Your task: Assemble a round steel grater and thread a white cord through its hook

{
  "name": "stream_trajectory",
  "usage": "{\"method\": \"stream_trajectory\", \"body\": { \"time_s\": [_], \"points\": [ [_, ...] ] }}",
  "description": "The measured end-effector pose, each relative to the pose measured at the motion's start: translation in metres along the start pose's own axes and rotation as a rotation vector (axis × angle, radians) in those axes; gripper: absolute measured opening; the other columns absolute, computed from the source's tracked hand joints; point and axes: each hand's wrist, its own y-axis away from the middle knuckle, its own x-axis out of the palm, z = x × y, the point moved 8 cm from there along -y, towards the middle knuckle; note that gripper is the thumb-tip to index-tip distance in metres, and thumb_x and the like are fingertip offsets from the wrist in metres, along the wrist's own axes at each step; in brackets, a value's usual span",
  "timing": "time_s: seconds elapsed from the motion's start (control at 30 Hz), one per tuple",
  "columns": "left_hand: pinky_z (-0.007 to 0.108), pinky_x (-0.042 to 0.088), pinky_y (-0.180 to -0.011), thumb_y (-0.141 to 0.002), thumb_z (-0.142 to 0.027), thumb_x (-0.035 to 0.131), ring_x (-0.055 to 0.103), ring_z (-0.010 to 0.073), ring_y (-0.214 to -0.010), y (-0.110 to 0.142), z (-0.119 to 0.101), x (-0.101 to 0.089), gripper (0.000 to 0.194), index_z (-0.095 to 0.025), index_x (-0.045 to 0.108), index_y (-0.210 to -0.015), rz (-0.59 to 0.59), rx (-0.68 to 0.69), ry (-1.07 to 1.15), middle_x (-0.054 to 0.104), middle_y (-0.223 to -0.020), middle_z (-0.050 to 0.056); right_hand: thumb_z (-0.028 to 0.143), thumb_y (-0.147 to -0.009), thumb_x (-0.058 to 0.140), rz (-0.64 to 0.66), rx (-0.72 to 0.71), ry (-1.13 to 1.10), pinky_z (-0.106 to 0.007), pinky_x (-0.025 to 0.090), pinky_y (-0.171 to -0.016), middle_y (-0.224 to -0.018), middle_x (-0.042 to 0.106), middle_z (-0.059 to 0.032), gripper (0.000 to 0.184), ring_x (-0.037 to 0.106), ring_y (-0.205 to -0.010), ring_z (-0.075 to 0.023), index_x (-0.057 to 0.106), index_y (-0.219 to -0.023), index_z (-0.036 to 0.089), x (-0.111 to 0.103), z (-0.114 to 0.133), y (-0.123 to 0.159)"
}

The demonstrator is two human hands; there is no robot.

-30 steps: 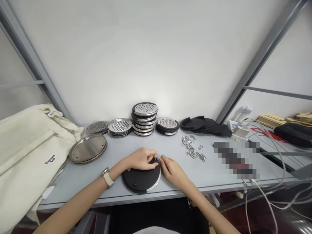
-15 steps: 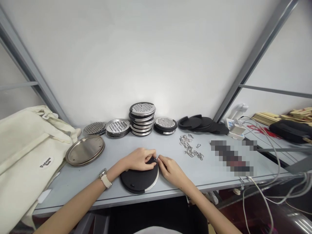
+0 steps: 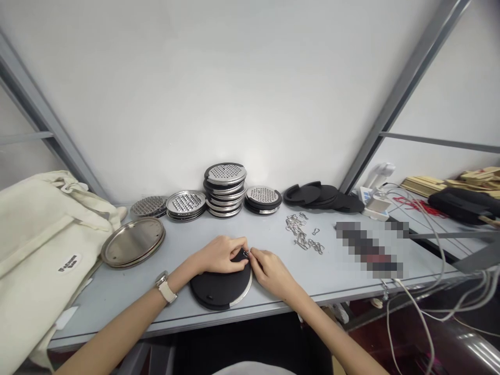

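A round black disc with a metal rim (image 3: pixel 219 287) lies flat near the front edge of the grey table (image 3: pixel 344 271). My left hand (image 3: pixel 221 253) rests on the disc's far edge with its fingers curled and pressed on it. My right hand (image 3: pixel 269 271) sits just to its right, fingers pinched on a small metal clip (image 3: pixel 246 253) at the disc's rim. The two hands almost touch at the clip. A watch with a pale strap (image 3: pixel 164 286) is on my left wrist.
Behind the hands stand stacks of perforated metal discs (image 3: pixel 224 188), a flat steel plate (image 3: pixel 133 242) at left, black discs (image 3: pixel 318 196) at right and a loose heap of metal clips (image 3: pixel 302 233). A cream cloth bag (image 3: pixel 37 245) fills the left. Cables (image 3: pixel 425 302) hang at the right.
Both hands stay on the disc and the clip, with only small finger movement. The camera has drifted, so everything sits slightly further left in the picture.
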Motion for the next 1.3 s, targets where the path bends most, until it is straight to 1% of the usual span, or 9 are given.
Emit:
{"method": "stream_trajectory", "body": {
  "time_s": [0.27,0.47,0.77,0.9,1.0,1.07,1.17,1.27,1.3],
  "points": [
    [0.02,0.027,-0.052,-0.073,-0.026,0.059,0.04,0.0072,-0.049,0.0,0.003,0.0,0.015,-0.019,0.051,-0.083,-0.023,-0.029,-0.006,0.046,-0.053,-0.008,0.023,-0.095,0.031,-0.009,0.012,-0.016,-0.023,0.032,-0.059,-0.065,0.055,-0.0004,0.025,0.053,-0.062,-0.0138,0.045,-0.075,0.02,-0.001,-0.001,0.0],
    [0.018,0.029,-0.052,-0.073,-0.023,0.058,0.041,0.006,-0.048,0.0,0.003,0.002,0.012,-0.018,0.05,-0.081,0.008,-0.019,0.059,0.044,-0.051,-0.009,0.023,-0.095,0.03,-0.02,0.005,-0.01,-0.023,0.032,-0.059,-0.065,0.055,-0.0003,0.025,0.053,-0.062,-0.0139,0.045,-0.074,0.02,-0.002,0.0,0.001],
    [0.018,0.031,-0.054,-0.073,-0.022,0.058,0.04,0.0057,-0.047,-0.001,0.005,0.003,0.011,-0.018,0.051,-0.082,0.018,-0.034,0.102,0.044,-0.051,-0.009,0.023,-0.094,0.032,-0.036,0.008,-0.005,-0.024,0.032,-0.057,-0.063,0.053,0.0001,0.025,0.052,-0.06,-0.0142,0.045,-0.073,0.02,-0.004,0.0,0.002],
    [0.018,0.03,-0.052,-0.073,-0.022,0.059,0.039,0.0054,-0.047,-0.001,0.003,0.001,0.012,-0.018,0.052,-0.081,0.016,-0.034,0.109,0.043,-0.051,-0.009,0.027,-0.095,0.031,-0.058,0.055,-0.058,-0.024,0.034,-0.055,-0.064,0.054,0.0002,0.02,0.052,-0.058,-0.0148,0.045,-0.082,0.02,-0.011,0.003,0.004],
    [0.018,0.031,-0.053,-0.074,-0.025,0.06,0.04,0.0055,-0.046,-0.001,0.003,0.001,0.013,-0.018,0.051,-0.081,0.013,-0.034,0.116,0.043,-0.05,-0.009,0.031,-0.094,0.032,-0.109,0.107,-0.069,-0.025,0.038,-0.057,-0.065,0.054,-0.0002,0.018,0.053,-0.06,-0.0158,0.045,-0.091,0.02,-0.029,-0.001,0.014],
    [0.018,0.033,-0.055,-0.075,-0.026,0.06,0.041,0.0056,-0.046,-0.001,0.003,0.001,0.013,-0.018,0.051,-0.079,0.011,-0.028,0.121,0.043,-0.049,-0.01,0.034,-0.095,0.031,-0.146,0.18,-0.071,-0.027,0.041,-0.061,-0.066,0.053,-0.0003,0.019,0.053,-0.063,-0.0162,0.045,-0.092,0.021,-0.048,-0.016,0.031],
    [0.018,0.035,-0.058,-0.074,-0.026,0.059,0.042,0.0057,-0.046,-0.001,0.002,0.0,0.013,-0.017,0.049,-0.075,0.001,-0.014,0.127,0.042,-0.048,-0.009,0.037,-0.092,0.033,-0.297,0.315,-0.023,-0.03,0.045,-0.066,-0.079,0.058,-0.0054,0.019,0.056,-0.072,-0.0182,0.044,-0.091,0.022,-0.094,-0.064,0.074],
    [0.018,0.035,-0.057,-0.074,-0.026,0.059,0.042,0.006,-0.046,-0.001,0.001,0.0,0.013,-0.017,0.049,-0.075,0.005,-0.017,0.133,0.042,-0.048,-0.009,0.04,-0.084,0.041,-0.516,0.445,0.23,-0.038,0.046,-0.071,-0.083,0.06,-0.0125,0.019,0.058,-0.077,-0.0249,0.046,-0.088,0.022,-0.147,-0.125,0.133],
    [0.018,0.035,-0.057,-0.074,-0.026,0.059,0.042,0.006,-0.046,-0.001,0.001,0.0,0.013,-0.017,0.049,-0.076,0.008,-0.02,0.134,0.042,-0.048,-0.009,0.04,-0.083,0.041,-0.521,0.506,0.322,-0.041,0.045,-0.072,-0.083,0.06,-0.0157,0.02,0.059,-0.077,-0.0275,0.046,-0.088,0.022,-0.158,-0.147,0.151]
  ]
}}
